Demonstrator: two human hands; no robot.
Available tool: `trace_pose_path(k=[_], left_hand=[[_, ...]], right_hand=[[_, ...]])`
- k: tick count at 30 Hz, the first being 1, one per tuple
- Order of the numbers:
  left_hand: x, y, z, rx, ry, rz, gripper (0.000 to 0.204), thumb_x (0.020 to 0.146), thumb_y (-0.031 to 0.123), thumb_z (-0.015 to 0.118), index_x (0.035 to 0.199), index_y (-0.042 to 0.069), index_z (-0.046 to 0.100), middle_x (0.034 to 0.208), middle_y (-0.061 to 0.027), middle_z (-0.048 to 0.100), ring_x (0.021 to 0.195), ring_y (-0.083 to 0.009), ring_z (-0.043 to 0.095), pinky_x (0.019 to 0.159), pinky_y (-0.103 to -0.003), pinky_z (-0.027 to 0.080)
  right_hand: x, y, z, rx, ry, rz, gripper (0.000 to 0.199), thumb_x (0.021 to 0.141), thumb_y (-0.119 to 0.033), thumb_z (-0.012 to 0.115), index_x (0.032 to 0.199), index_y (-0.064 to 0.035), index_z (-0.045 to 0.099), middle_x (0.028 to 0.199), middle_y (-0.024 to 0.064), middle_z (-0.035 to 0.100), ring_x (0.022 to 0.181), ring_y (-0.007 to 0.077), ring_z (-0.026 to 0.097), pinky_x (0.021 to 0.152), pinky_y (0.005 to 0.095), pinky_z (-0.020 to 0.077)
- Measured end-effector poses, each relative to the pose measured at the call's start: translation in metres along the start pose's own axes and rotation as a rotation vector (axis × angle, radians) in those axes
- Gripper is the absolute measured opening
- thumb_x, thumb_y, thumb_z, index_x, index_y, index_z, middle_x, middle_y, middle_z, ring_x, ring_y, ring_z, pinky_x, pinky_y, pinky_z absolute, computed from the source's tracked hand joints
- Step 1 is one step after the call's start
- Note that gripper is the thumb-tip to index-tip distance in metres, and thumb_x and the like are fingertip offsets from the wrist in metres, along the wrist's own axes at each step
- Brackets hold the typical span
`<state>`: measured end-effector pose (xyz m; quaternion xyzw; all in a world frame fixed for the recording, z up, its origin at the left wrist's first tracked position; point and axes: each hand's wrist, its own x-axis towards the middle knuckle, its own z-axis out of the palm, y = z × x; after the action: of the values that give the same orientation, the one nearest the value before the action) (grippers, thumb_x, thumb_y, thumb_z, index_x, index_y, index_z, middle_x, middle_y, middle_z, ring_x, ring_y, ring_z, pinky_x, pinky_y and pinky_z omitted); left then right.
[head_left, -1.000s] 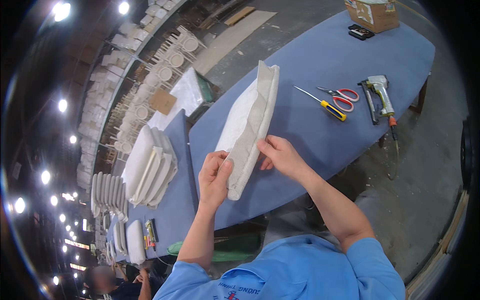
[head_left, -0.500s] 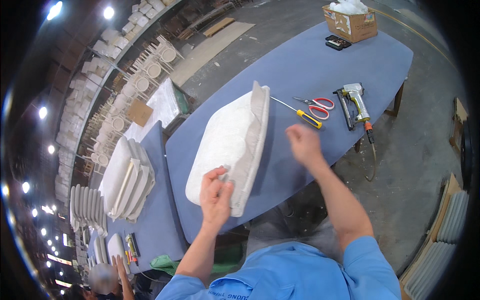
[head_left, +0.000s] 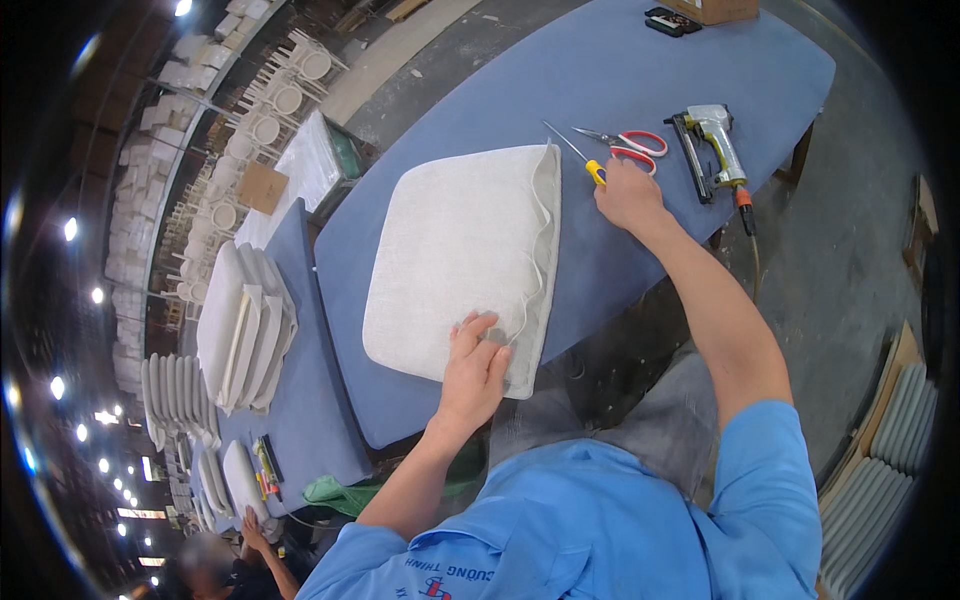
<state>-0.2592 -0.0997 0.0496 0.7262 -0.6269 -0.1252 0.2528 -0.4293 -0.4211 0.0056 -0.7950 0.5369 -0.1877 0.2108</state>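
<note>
A pale, light-grey fabric seat cushion (head_left: 450,240) lies on the blue-covered table in front of me, its right side showing a loose, wavy fabric edge. My left hand (head_left: 475,365) rests on the cushion's near right corner, with fingers slightly bent and spread on the fabric. Over to the right, my right hand (head_left: 632,195) is closed around the yellow handle of a screwdriver (head_left: 597,172), whose thin metal shaft points away to the far left. Most of that handle is hidden by the fingers. Red-and-white-handled scissors (head_left: 640,143) lie just beyond this hand.
A pneumatic staple gun (head_left: 714,150) with a hose lies at the table's right side. A cardboard box (head_left: 715,8) and a black case (head_left: 672,22) are at the far end. Stacked cushions (head_left: 250,325) stand on the left table (head_left: 325,430). Another person's hand (head_left: 254,530) shows lower left.
My right hand has moved onto the screwdriver and closed around its handle. The cushion now lies flatter and turned, with my left hand still on its near corner.
</note>
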Motion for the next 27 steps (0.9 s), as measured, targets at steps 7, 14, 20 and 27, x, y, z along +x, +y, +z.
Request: trace_pose_path(k=[7,14,20,27], left_hand=[[-0.015,0.018,0.014,0.216,0.056,0.052,0.024,0.095,0.014,0.076,0.086,-0.001,0.06,0.152,-0.0271,0.048,0.152,-0.0544,0.035,0.123,-0.067,0.025],[-0.003,-0.011,0.007,-0.018,0.02,0.068,0.032,0.093,0.007,0.078,0.074,-0.001,0.052,0.152,-0.0249,0.048,0.152,-0.0505,0.039,0.122,-0.051,0.035],[0.0,-0.012,0.008,-0.128,0.061,0.089,0.03,0.093,0.005,0.077,0.075,0.0,0.053,0.15,-0.0221,0.052,0.15,-0.0489,0.041,0.123,-0.056,0.029],[0.009,-0.015,-0.011,-0.013,0.011,0.149,0.017,0.095,0.01,0.076,0.092,0.004,0.06,0.148,-0.0187,0.057,0.145,-0.0462,0.05,0.123,-0.063,0.027]], right_hand=[[-0.102,0.027,0.011,0.859,0.05,0.159,0.031,0.098,-0.02,0.065,0.121,-0.0001,0.063,0.091,0.013,0.07,0.085,0.0273,0.069,0.074,0.0385,0.0533],[-0.211,0.037,0.017,1.372,-0.086,0.322,0.024,0.106,-0.018,0.064,0.125,-0.0032,0.064,0.082,-0.0004,0.061,0.063,0.0036,0.049,0.054,0.0224,0.0354],[-0.253,0.078,0.019,1.084,-0.133,0.34,0.032,0.106,-0.021,0.066,0.132,-0.0013,0.066,0.083,-0.0014,0.063,0.069,0.0051,0.055,0.062,0.0239,0.0435],[-0.201,0.059,0.014,0.709,0.293,0.069,0.038,0.102,-0.021,0.07,0.135,-0.0033,0.064,0.089,0.0099,0.069,0.079,0.0233,0.065,0.078,0.0358,0.0528]])
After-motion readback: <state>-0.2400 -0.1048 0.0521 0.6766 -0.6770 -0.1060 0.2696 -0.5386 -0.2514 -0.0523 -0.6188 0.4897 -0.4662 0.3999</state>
